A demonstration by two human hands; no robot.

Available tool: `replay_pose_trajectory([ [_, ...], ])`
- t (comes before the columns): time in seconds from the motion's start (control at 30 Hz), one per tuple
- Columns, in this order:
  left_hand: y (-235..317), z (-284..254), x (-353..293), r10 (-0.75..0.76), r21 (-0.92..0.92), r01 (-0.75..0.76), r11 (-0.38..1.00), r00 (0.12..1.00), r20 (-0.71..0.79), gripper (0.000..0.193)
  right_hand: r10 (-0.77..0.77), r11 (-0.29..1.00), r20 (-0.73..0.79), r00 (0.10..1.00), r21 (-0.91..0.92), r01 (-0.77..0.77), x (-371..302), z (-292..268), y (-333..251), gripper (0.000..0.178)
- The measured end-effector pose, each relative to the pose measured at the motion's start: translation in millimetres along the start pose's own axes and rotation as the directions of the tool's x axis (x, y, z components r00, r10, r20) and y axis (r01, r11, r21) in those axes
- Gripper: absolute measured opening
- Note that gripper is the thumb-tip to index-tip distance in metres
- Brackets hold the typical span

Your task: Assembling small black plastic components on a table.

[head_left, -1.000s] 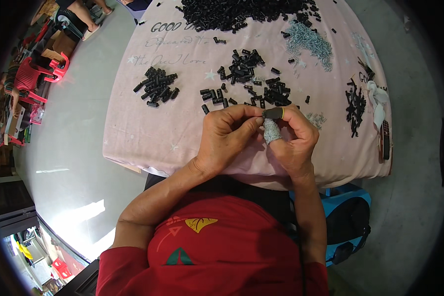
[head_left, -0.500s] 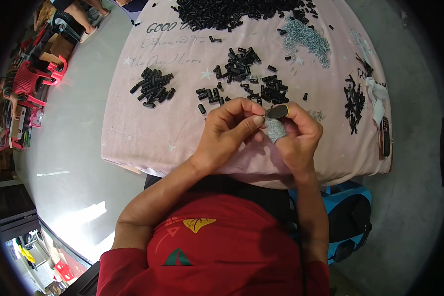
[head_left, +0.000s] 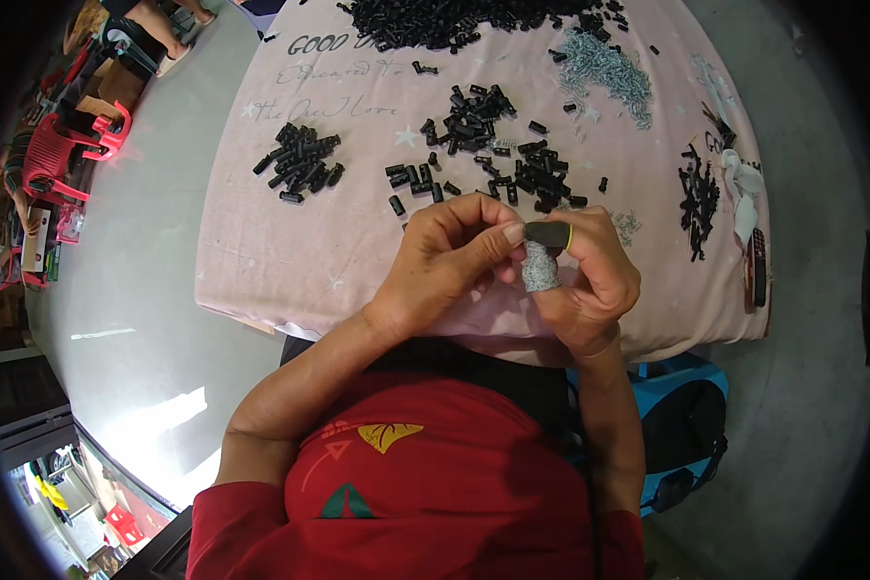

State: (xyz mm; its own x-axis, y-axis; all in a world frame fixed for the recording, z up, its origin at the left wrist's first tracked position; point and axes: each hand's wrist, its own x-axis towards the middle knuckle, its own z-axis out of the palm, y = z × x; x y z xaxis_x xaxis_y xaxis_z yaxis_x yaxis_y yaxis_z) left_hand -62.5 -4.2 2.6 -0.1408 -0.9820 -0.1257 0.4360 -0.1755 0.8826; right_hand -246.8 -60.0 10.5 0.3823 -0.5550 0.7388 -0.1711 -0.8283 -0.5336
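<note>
A red chair (head_left: 56, 155) stands on the floor at far left. On the pink tablecloth (head_left: 280, 256) sits a small heap of black tubes (head_left: 298, 166). Next, the left hand (head_left: 435, 266) bends its thumb and forefinger together at the tips; whether they pinch a part, I cannot tell. Just beyond both hands lie loose black tubes (head_left: 541, 176). The right hand (head_left: 594, 285), with a dark finger cover (head_left: 548, 234) and grey thumb wrap (head_left: 540, 268), meets the left fingertips; its grip is hidden too. Farther right are silver springs (head_left: 604, 77), thin black pieces (head_left: 698, 205) and a white cloth (head_left: 742, 193).
</note>
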Motion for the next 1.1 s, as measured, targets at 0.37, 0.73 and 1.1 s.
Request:
replay_pose_trajectory([
  [0.37,-9,11,-2,0.254,-0.014,-0.255,0.967,0.967,-0.037,0.012,0.212,0.95,-0.027,0.977,0.24,-0.2,-14,-1,-2,0.027],
  [0.73,-18,3,-4,0.331,0.041,-0.33,0.943,0.944,-0.001,0.014,0.271,0.923,0.005,0.963,0.284,-0.261,-16,2,-9,0.025],
  [1.1,-15,6,-7,0.344,0.169,-0.329,0.929,0.937,-0.067,0.008,0.358,0.864,0.033,0.933,0.366,-0.345,-16,-1,-15,0.024],
])
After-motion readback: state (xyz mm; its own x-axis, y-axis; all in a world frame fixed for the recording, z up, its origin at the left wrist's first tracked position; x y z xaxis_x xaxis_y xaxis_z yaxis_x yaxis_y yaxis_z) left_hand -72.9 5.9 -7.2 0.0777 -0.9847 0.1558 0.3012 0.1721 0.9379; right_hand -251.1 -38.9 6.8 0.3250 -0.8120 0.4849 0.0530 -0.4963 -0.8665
